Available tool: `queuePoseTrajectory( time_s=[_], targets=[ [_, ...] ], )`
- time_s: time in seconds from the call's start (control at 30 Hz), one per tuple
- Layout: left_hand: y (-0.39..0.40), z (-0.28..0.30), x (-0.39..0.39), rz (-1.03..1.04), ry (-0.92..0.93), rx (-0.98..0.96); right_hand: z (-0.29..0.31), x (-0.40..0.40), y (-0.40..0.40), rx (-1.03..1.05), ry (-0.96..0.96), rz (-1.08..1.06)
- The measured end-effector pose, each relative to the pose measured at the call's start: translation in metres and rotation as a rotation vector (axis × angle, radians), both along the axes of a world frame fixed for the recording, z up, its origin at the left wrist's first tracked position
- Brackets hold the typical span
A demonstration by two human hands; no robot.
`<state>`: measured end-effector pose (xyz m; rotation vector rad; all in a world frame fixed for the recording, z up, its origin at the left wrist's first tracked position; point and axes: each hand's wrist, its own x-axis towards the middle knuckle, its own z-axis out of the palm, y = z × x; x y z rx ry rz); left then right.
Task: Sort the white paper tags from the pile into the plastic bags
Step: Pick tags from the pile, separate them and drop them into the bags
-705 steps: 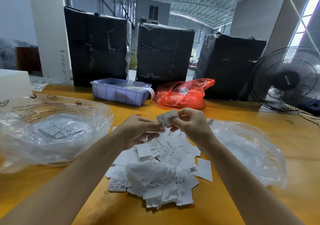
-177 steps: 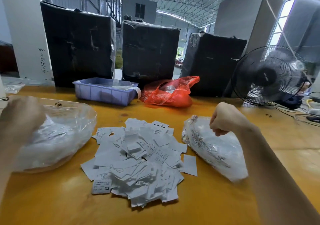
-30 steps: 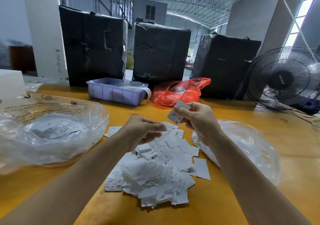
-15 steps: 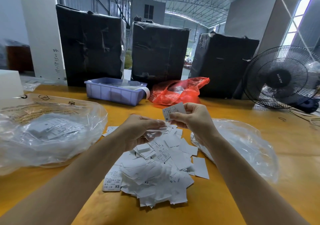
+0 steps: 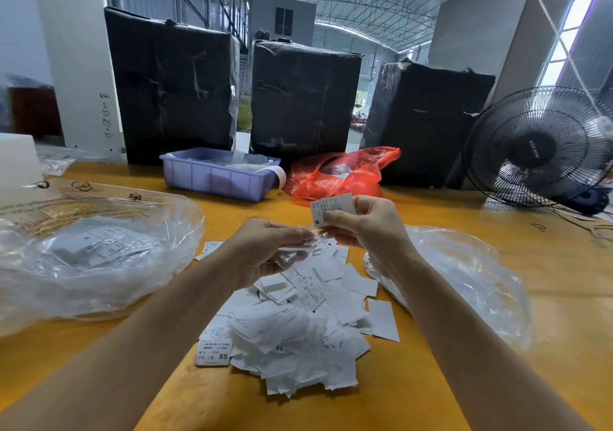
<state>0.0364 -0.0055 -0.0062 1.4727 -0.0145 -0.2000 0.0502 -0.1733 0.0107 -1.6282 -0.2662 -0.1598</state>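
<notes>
Head view: the right hand [image 5: 365, 228] pinches one white paper tag [image 5: 331, 208], marked M, between thumb and fingers above the pile of tags [image 5: 298, 317]. The left hand [image 5: 265, 248], at 9 o'clock of the right hand, has its fingers curled on a small clear plastic sleeve [image 5: 295, 248]. The pile lies on the yellow table [image 5: 547, 281] at centre. One clear plastic bag [image 5: 93, 258] with tags inside lies at 9 o'clock of the pile; a second clear bag [image 5: 464, 274] lies at 3 o'clock. At 12 o'clock stand a blue tray [image 5: 215, 178] and a red bag [image 5: 341, 175]; a black fan [image 5: 537, 148] stands at 2 o'clock.
</notes>
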Motion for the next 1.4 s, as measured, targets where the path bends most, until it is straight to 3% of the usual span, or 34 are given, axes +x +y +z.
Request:
queuePoseTrajectory(
  time_s=[0.27,0.43,0.6,1.4],
  targets=[
    [0.0001,0.0003,0.0005,0.022,-0.006,0.018,-0.0012,-0.0008,0.0018,-0.088,-0.011,0.001],
    [0.0001,0.0002,0.0,0.041,-0.009,-0.001,0.0013,-0.0005,0.0002,-0.009,-0.088,-0.077],
    [-0.0019,-0.0006,-0.0001,0.054,-0.014,-0.019,-0.0006,-0.0007,0.0024,-0.13,-0.059,-0.043],
    [-0.0022,-0.0035,0.0002,0.064,-0.044,-0.012,-0.0032,-0.0021,0.0087,-0.105,-0.092,-0.053]
  ],
)
